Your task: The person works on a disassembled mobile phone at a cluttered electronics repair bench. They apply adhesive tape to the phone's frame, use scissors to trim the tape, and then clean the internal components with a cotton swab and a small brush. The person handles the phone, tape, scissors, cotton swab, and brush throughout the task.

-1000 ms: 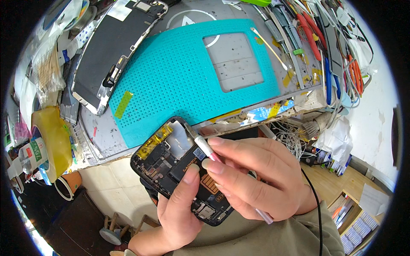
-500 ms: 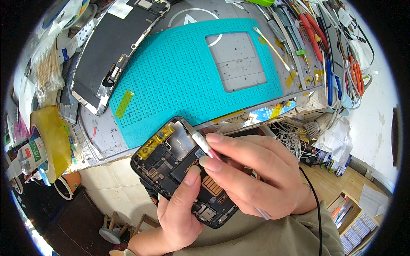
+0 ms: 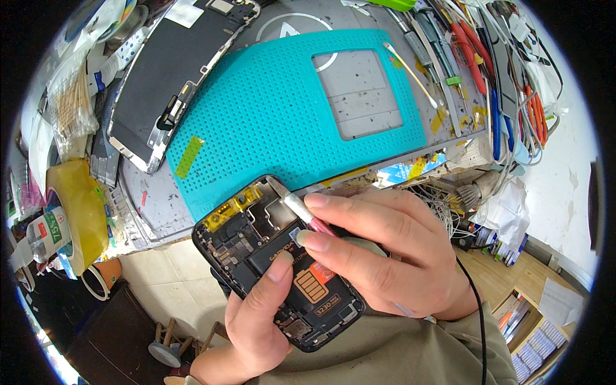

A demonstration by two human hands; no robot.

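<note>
An opened smartphone (image 3: 264,262) is tilted in front of me, its black battery (image 3: 324,292), circuit board and yellow tape showing. My left hand (image 3: 260,314) grips it from the lower left, the thumb lying over the battery's edge; the other fingers are hidden underneath. Between thumb and fingertips, my right hand (image 3: 398,260) holds a slim craft knife (image 3: 298,208) with a silver knurled collar and a pink-red handle. Its blade end meets the phone's top corner, at the inner side of the frame. Whether it touches the frame I cannot tell.
A teal perforated mat (image 3: 256,109) covers much of the bench, with a detached phone screen (image 3: 170,83) at its left and a cotton swab (image 3: 410,74) on its right. Screwdrivers and pliers (image 3: 471,58) crowd the far right. A yellow tape roll (image 3: 80,215) stands left.
The phone has shifted slightly left and turned flatter toward me, showing more of its battery, including an orange label. The knife's blade end stays at the same top corner.
</note>
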